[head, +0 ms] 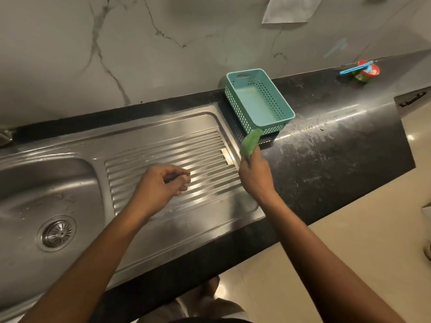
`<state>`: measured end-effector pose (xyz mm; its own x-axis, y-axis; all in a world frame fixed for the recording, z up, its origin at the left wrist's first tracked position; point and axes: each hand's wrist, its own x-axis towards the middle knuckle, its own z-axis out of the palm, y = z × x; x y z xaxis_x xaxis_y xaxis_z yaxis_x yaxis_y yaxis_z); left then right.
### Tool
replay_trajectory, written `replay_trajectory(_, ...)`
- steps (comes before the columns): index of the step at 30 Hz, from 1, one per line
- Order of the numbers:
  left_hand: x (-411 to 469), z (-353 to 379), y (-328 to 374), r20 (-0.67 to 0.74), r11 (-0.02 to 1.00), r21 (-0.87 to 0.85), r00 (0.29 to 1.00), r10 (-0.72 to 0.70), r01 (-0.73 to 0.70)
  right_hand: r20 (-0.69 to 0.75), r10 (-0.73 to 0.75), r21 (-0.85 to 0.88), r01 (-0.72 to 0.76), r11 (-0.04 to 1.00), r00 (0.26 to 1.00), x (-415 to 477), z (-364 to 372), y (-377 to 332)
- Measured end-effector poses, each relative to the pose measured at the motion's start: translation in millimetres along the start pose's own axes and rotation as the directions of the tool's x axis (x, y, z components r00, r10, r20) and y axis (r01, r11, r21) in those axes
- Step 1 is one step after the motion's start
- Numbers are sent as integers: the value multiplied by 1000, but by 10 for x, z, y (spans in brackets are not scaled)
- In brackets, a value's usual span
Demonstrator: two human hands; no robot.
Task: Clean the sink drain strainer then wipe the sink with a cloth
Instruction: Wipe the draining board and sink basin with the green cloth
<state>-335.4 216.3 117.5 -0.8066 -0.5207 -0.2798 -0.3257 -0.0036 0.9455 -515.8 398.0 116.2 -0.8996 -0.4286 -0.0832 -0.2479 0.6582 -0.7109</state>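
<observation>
The round metal drain strainer (57, 233) sits in the drain of the steel sink basin (35, 183) at the lower left. My right hand (255, 177) grips a green scrub pad (250, 143) at the right edge of the ribbed drainboard (168, 159), and the pad sticks up in front of the teal basket. My left hand (161, 185) hovers over the middle of the drainboard with its fingers loosely curled; it appears to hold nothing.
A teal perforated plastic basket (257, 101) stands on the black countertop (326, 148) just right of the sink. A small red and green container with a blue stick (363, 72) sits far right. A marble wall rises behind. Soapy smears cover the counter.
</observation>
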Motion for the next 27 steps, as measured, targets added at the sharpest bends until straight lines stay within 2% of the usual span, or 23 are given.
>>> replay_trajectory(1, -3, -26, -18, -10, 1000, 9, 1000, -6, 6, -4, -115, -151, 113, 982, 993, 127, 15, 51)
replay_trajectory(2, -4, -42, -34, -17, 1000, 13, 1000, -12, 12, 55, -205, -300, 212, 930, 977, 255, 52, 121)
replay_trajectory(4, 0, -68, -59, -23, 1000, 25, 1000, -14, 14, 295, -271, -520, 392, 759, 916, 473, 148, 300)
replay_trajectory(6, 3, -85, -90, -28, 999, 35, 1000, -10, 11, 494, -204, -557, 488, 672, 845, 536, 245, 470)
replay_trajectory(8, 12, -106, -123, -43, 999, 42, 999, -10, 12, 559, -164, -533, 504, 680, 813, 507, 330, 616)
replay_trajectory(15, 46, -145, -193, -51, 998, 61, 999, -15, 18, 564, -154, -510, 488, 708, 812, 148, 272, 808)
replay_trajectory(22, 109, -143, -241, -34, 998, 57, 999, -18, 20, 503, -158, -490, 432, 757, 850, -678, 44, 1171)
replay_trajectory(27, 166, -109, -253, -30, 998, 39, 999, -43, 44, 481, -120, -489, 379, 786, 869, -814, 31, 1207)
